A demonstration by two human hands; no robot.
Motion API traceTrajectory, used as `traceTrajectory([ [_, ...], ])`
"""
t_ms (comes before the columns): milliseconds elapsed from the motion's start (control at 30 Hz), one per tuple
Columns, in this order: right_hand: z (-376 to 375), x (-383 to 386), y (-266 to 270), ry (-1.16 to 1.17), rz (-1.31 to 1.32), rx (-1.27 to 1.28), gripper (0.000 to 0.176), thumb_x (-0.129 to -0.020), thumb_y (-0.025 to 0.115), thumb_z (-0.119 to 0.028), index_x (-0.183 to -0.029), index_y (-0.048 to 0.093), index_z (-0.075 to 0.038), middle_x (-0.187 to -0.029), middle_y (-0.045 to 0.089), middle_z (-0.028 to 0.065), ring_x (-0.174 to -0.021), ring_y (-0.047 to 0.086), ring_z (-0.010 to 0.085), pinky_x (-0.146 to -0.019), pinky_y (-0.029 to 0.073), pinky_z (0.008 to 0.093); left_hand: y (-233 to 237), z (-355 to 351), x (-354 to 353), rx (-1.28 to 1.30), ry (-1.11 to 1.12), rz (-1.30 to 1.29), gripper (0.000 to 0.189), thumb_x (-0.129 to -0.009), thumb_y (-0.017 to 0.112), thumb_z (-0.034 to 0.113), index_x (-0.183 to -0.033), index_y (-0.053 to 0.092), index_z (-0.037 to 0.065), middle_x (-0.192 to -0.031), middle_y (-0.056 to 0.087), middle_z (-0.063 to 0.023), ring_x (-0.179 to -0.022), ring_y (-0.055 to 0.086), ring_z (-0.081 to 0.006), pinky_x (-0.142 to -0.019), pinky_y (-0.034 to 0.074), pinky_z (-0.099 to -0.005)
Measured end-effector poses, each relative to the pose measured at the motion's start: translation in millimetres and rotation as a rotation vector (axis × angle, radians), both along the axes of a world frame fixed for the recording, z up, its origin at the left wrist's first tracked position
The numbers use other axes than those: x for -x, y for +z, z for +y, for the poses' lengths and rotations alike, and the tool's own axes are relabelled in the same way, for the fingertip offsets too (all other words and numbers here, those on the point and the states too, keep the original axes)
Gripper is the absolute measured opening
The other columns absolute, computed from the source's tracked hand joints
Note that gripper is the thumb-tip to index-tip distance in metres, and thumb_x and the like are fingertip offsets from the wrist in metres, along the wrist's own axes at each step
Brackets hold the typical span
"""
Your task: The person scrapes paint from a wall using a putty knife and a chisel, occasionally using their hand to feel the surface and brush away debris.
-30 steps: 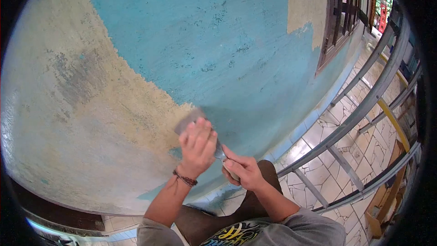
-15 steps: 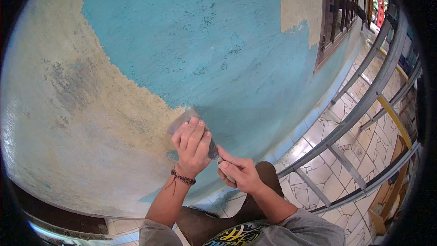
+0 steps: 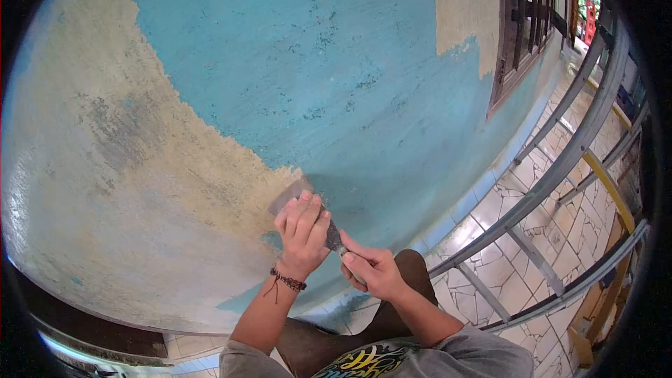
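Note:
A flat metal scraper (image 3: 334, 238) lies slanted against the wall (image 3: 280, 84), its wide blade at the border between blue paint and bare beige plaster. My left hand (image 3: 304, 232), with a braided bracelet at the wrist, presses its fingers on the blade. Lower right, my right hand (image 3: 371, 271) is wrapped round the scraper's handle, most of which its fingers hide. Blue paint covers the wall above and right of the blade; beige and grey plaster shows to the left.
A metal ladder (image 3: 532, 199) with a yellow brace stands at the right on the tiled floor (image 3: 507, 266). A barred window (image 3: 521, 21) is at the upper right. Wooden pieces (image 3: 595, 315) lie at the lower right. My bent knees are below the hands.
Both hands and the scraper sit slightly lower and to the right in the view. A little more beige plaster shows above the blade. The grip on the scraper is the same.

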State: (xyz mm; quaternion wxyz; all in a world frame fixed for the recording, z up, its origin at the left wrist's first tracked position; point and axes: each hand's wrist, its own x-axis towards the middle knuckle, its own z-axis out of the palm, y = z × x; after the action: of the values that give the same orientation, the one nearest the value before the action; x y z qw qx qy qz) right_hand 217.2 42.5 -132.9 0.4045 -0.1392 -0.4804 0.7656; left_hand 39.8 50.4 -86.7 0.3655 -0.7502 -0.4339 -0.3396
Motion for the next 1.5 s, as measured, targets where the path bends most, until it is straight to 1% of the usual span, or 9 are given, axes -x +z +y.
traceTrajectory([
  [167, 2, 5, 16, -0.039, 0.057, -0.046, 0.045, -0.101, 0.052, -0.016, -0.144, 0.045, -0.008, -0.072, 0.054, -0.0005, -0.052, 0.042, 0.0036, -0.045, 0.035, 0.0205, 34, 11, -3, -0.077, -0.031, -0.003, 0.02, -0.08, 0.065, 0.004, -0.1, 0.063, 0.005, -0.122, 0.062, -0.0129, -0.122, 0.056, -0.0326, -0.101, 0.038, -0.0476],
  [300, -3, -1, 7, 0.013, 0.022, 0.03, 0.045, -0.1, 0.053, -0.016, -0.144, 0.045, -0.008, -0.072, 0.054, -0.0005, -0.051, 0.042, 0.004, -0.045, 0.035, 0.0206, 13, -1, -1, -0.008, -0.005, -0.035, 0.021, -0.078, 0.065, 0.003, -0.098, 0.063, 0.005, -0.121, 0.062, -0.0128, -0.121, 0.056, -0.0322, -0.101, 0.038, -0.0478],
  [433, -10, 3, 27, -0.018, 0.054, 0.064, 0.045, -0.1, 0.053, -0.017, -0.144, 0.045, -0.009, -0.071, 0.054, -0.0007, -0.05, 0.042, 0.0039, -0.044, 0.035, 0.0205, 22, 3, -1, -0.038, -0.043, -0.043, 0.024, -0.075, 0.066, 0.003, -0.099, 0.063, 0.005, -0.122, 0.062, -0.0129, -0.121, 0.056, -0.0325, -0.101, 0.038, -0.0476],
  [600, -8, 2, 10, 0.001, -0.006, 0.058, 0.045, -0.1, 0.054, -0.017, -0.143, 0.046, -0.01, -0.071, 0.054, -0.0005, -0.05, 0.043, 0.0041, -0.044, 0.035, 0.0203, 16, -7, -1, -0.004, 0.012, -0.031, 0.024, -0.074, 0.066, 0.004, -0.097, 0.062, 0.004, -0.121, 0.062, -0.0135, -0.12, 0.056, -0.0325, -0.101, 0.038, -0.0475],
  [733, -11, 5, 35, -0.017, 0.046, 0.06, 0.044, -0.1, 0.054, -0.017, -0.143, 0.047, -0.01, -0.072, 0.054, -0.0002, -0.051, 0.043, 0.0042, -0.044, 0.035, 0.0206, 32, -1, -1, -0.042, -0.034, -0.035, 0.023, -0.073, 0.066, 0.003, -0.096, 0.062, 0.004, -0.119, 0.063, -0.0137, -0.118, 0.057, -0.0328, -0.101, 0.038, -0.0477],
  [833, -7, 4, 21, -0.004, 0.039, 0.014, 0.044, -0.101, 0.051, -0.017, -0.144, 0.045, -0.011, -0.073, 0.056, 0.0034, -0.051, 0.044, 0.0069, -0.042, 0.034, 0.0227, 28, -5, -2, -0.014, -0.014, -0.035, 0.022, -0.074, 0.066, 0.003, -0.095, 0.062, 0.004, -0.117, 0.063, -0.0133, -0.117, 0.057, -0.0328, -0.1, 0.039, -0.0475],
  [1167, -12, 5, 33, -0.018, -0.008, 0.036, 0.045, -0.1, 0.053, -0.018, -0.143, 0.046, -0.009, -0.071, 0.052, -0.0017, -0.051, 0.042, 0.0036, -0.045, 0.035, 0.0201, 27, -5, -3, -0.062, 0.008, -0.05, 0.017, -0.076, 0.068, 0.0, -0.088, 0.059, 0.007, -0.115, 0.065, -0.0111, -0.115, 0.06, -0.0323, -0.098, 0.041, -0.0469],
  [1367, -2, 10, 56, -0.061, 0.027, -0.096, 0.045, -0.101, 0.051, -0.018, -0.145, 0.044, -0.009, -0.072, 0.053, 0.0011, -0.052, 0.043, 0.0055, -0.044, 0.035, 0.0211, 67, 10, 2, -0.145, -0.039, -0.036, 0.015, -0.079, 0.065, 0.001, -0.093, 0.063, 0.005, -0.121, 0.063, -0.0112, -0.122, 0.056, -0.0308, -0.101, 0.038, -0.0479],
  [1500, -10, 3, 33, -0.043, -0.007, -0.037, 0.045, -0.101, 0.053, -0.02, -0.144, 0.045, -0.008, -0.07, 0.053, -0.0017, -0.052, 0.042, 0.0032, -0.045, 0.036, 0.0203, 33, -2, 0, -0.046, -0.019, -0.057, 0.017, -0.078, 0.064, 0.0, -0.093, 0.063, 0.006, -0.124, 0.063, -0.0107, -0.123, 0.055, -0.0308, -0.1, 0.038, -0.0471],
])
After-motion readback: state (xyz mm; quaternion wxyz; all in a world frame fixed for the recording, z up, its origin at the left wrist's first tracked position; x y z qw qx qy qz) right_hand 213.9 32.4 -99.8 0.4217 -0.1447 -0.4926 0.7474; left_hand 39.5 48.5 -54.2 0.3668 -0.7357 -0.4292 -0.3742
